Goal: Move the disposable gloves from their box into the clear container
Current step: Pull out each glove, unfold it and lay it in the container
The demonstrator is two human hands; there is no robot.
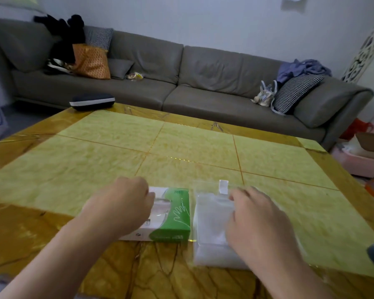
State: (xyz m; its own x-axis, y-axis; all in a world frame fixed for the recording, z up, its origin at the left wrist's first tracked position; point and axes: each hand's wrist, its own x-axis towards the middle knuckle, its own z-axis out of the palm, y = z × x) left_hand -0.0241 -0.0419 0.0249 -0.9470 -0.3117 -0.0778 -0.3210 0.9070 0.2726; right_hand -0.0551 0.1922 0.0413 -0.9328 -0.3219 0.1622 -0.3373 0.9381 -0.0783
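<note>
A green and white glove box lies flat on the table near the front edge, its oval opening showing clear gloves inside. My left hand rests on the box's left part, fingers curled over it. Right beside the box lies the clear container, flat and rectangular, with a white tab at its far edge and pale translucent contents. My right hand lies on top of the container, fingers bent toward the tab; it is blurred, so its grip is unclear.
The table has a yellow-green tiled top with an amber stone border. A dark case sits at its far left corner. A grey sofa with cushions and clothes runs behind. A pink tub stands on the floor right.
</note>
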